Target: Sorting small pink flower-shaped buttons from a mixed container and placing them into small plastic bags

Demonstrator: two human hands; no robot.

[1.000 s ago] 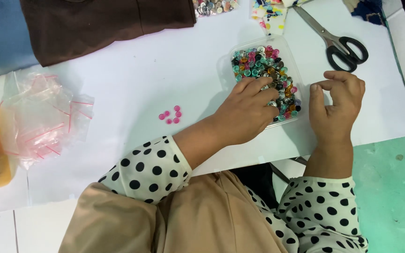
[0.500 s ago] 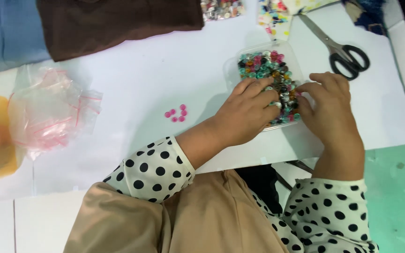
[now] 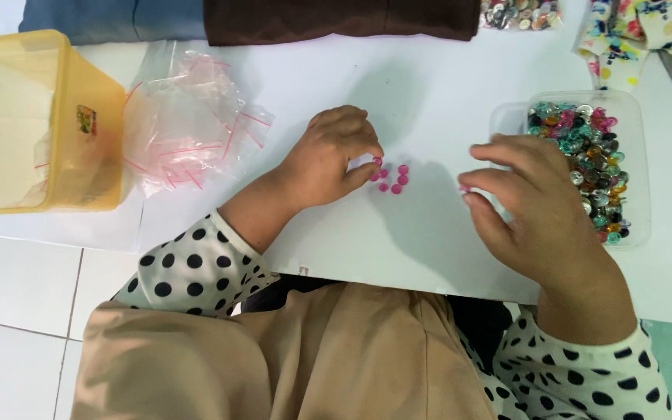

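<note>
Your right hand [image 3: 534, 206] hovers over the white table [image 3: 429, 85], fingers loosely curled, pinching something tiny and pink at the tips; can't tell what. Your left hand [image 3: 328, 159] is curled, fingertips touching the pink beads [image 3: 393, 177]. Clear tray of mixed beads [image 3: 589, 159] just right. Farther off: plastic bags [image 3: 188, 124], yellow box [image 3: 29, 124], brown cloth [image 3: 336, 19].

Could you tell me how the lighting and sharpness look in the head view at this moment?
Head view: even, soft light; faint shadows fall on the white table beneath the left hand and right hand; pink beads are sharp; no harsh glare.
</note>
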